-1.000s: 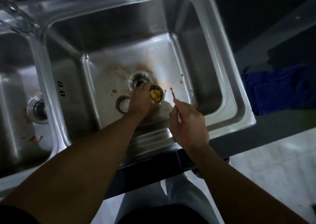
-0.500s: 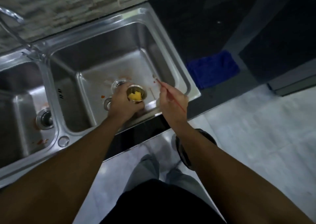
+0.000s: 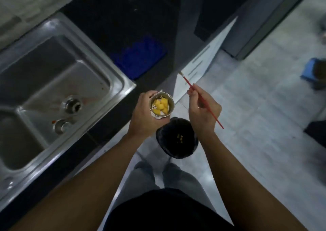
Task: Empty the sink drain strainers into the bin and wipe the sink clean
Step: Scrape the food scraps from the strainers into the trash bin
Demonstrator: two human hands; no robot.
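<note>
My left hand (image 3: 143, 116) grips a steel drain strainer (image 3: 161, 106) upright, with yellow food chunks inside. It is held past the counter's front edge, just above and left of a black-lined bin (image 3: 177, 138) on the floor, which has a few yellow bits in it. A thin red brush (image 3: 202, 100) is pinched in my right hand (image 3: 202, 112), bristle tip pointing up and left. The steel sink (image 3: 112, 82) lies at the left, its open drain hole (image 3: 71, 105) and a second strainer part (image 3: 60, 125) on the stained basin floor.
A blue cloth (image 3: 139, 57) lies on the dark counter right of the sink. An open white cabinet door (image 3: 202, 64) stands beyond the bin. A blue object (image 3: 312, 71) sits on the tiled floor at far right. My legs are below the bin.
The view swung right from the sink to the floor. My left hand carried the strainer out of the basin to beside the bin; my right hand moved along with the brush.
</note>
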